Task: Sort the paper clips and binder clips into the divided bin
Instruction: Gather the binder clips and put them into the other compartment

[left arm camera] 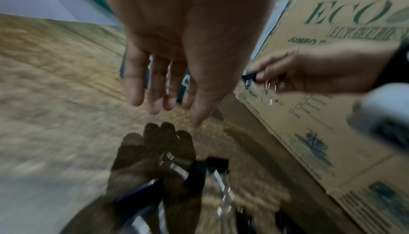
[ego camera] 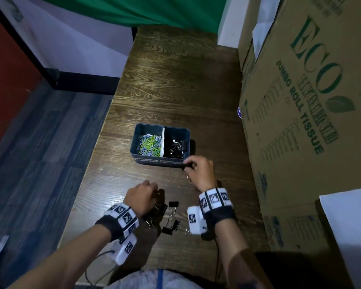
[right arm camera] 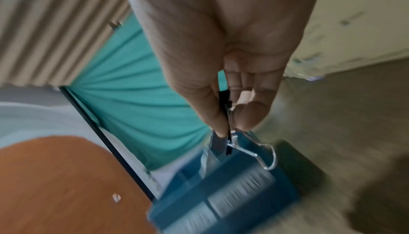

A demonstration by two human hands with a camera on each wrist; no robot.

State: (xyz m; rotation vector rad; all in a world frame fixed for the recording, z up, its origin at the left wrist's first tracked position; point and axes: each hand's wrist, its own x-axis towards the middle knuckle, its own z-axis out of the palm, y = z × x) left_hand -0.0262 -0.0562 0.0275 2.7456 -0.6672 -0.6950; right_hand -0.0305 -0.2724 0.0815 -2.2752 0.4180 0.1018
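The left hand (ego camera: pixel 141 193) hangs over the brown wooden table (ego camera: pixel 175 84) with loose, straight fingers (left arm camera: pixel 155 87), holding nothing. Just right of it lie loose black binder clips (ego camera: pixel 171 217). Farther away sits the blue divided bin (ego camera: pixel 161 142), with bright paper clips (ego camera: pixel 149 142) on its left side. The right hand (ego camera: pixel 199 167) pinches one black binder clip (right arm camera: pixel 228 124) by the bin's near right corner.
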